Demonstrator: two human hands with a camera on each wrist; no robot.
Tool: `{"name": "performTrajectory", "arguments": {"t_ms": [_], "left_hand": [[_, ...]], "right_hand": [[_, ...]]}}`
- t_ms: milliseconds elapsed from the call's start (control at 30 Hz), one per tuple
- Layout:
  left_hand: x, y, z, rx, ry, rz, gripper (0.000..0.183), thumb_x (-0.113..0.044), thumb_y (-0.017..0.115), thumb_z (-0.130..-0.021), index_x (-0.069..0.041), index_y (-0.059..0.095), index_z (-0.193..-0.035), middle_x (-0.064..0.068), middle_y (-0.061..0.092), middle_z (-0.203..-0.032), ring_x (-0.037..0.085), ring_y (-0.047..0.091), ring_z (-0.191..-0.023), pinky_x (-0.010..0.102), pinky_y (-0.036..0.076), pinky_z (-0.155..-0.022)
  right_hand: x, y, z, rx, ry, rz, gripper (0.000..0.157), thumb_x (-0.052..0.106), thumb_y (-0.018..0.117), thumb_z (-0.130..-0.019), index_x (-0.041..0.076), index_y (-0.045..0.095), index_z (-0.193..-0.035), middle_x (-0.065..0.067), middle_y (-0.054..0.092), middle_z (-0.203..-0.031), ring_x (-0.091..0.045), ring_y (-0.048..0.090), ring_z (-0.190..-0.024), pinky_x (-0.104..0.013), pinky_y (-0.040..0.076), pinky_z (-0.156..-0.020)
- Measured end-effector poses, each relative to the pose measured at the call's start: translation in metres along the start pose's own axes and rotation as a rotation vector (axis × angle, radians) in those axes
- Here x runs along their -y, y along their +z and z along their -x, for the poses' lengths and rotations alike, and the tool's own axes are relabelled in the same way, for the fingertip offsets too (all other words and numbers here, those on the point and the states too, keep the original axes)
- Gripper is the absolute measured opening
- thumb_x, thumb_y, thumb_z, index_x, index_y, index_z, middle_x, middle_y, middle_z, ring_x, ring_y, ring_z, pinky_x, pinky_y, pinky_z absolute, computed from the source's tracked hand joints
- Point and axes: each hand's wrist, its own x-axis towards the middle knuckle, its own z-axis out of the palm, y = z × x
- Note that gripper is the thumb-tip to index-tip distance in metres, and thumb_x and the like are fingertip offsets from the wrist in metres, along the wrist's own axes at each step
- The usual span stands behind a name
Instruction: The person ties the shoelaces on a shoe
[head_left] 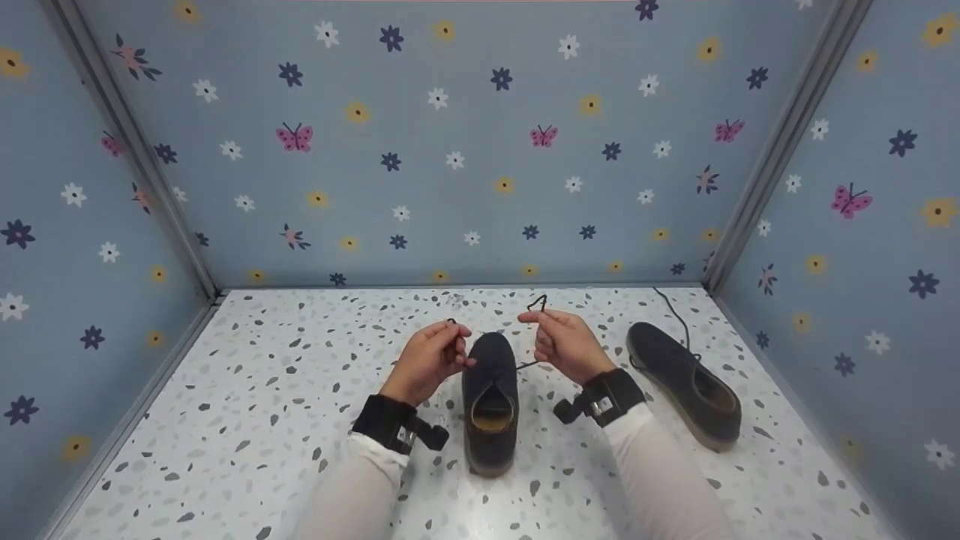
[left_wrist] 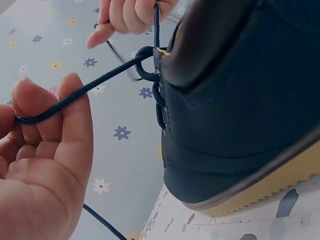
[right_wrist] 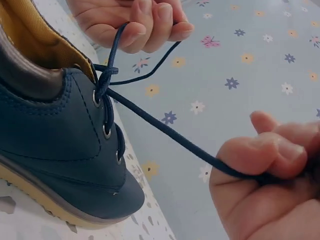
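Observation:
A dark blue lace-up shoe (head_left: 491,435) stands upright between the hands, toe toward the back wall. My left hand (head_left: 429,358) is at its left side, and its curled fingers grip one end of the dark shoelace (left_wrist: 107,75). To the right of the toe, my right hand (head_left: 568,343) pinches the other lace end (right_wrist: 167,131) between thumb and fingers. Both lace ends run taut from a crossing at the top eyelets, as the right wrist view shows. A thin lace loop (head_left: 537,301) pokes up above the right hand.
A second dark shoe (head_left: 686,390) lies at the right, its loose lace (head_left: 673,311) trailing toward the back wall. The speckled white surface (head_left: 247,420) is bounded by flowered blue panels (head_left: 480,135) at the back and both sides. Each wrist wears a black strap with a camera.

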Motion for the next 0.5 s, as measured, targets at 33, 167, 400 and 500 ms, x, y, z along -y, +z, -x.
{"name": "performTrajectory", "arguments": {"t_ms": [33, 167, 400, 500], "left_hand": [[0.001, -0.001, 0.0, -0.002, -0.002, 0.0, 0.025, -0.02, 0.049, -0.111, 0.0, 0.064, -0.106, -0.001, 0.058, -0.078, 0.012, 0.056, -0.067, 0.033, 0.061, -0.078], [0.004, -0.002, 0.003, -0.02, -0.009, 0.012, 0.024, -0.018, 0.048, -0.111, -0.003, 0.065, -0.103, 0.0, 0.058, -0.079, 0.011, 0.056, -0.066, 0.031, 0.059, -0.075], [0.007, -0.003, 0.004, -0.023, -0.006, 0.07, 0.024, -0.017, 0.048, -0.111, -0.007, 0.065, -0.098, 0.0, 0.059, -0.081, 0.011, 0.057, -0.07, 0.029, 0.057, -0.074], [0.008, -0.005, 0.006, -0.019, -0.004, 0.08, 0.025, -0.018, 0.047, -0.112, -0.006, 0.064, -0.098, 0.0, 0.059, -0.082, 0.011, 0.057, -0.07, 0.029, 0.057, -0.073]], "right_hand": [[-0.003, -0.001, 0.001, -0.01, -0.011, 0.003, 0.037, 0.023, 0.042, -0.114, -0.006, 0.061, -0.126, 0.009, 0.038, -0.062, -0.008, 0.036, -0.055, -0.025, 0.039, -0.058], [-0.011, -0.003, 0.003, -0.034, -0.051, -0.025, 0.034, 0.025, 0.044, -0.113, 0.0, 0.067, -0.112, 0.007, 0.044, -0.059, -0.01, 0.04, -0.052, -0.027, 0.044, -0.06], [-0.018, -0.002, 0.008, -0.07, -0.102, -0.148, 0.031, 0.028, 0.047, -0.112, 0.008, 0.069, -0.102, 0.009, 0.034, -0.055, -0.006, 0.03, -0.048, -0.024, 0.031, -0.052], [-0.018, -0.002, 0.011, -0.103, -0.124, -0.176, 0.031, 0.029, 0.048, -0.112, 0.008, 0.068, -0.1, 0.01, 0.033, -0.054, -0.005, 0.03, -0.047, -0.023, 0.03, -0.051]]}}
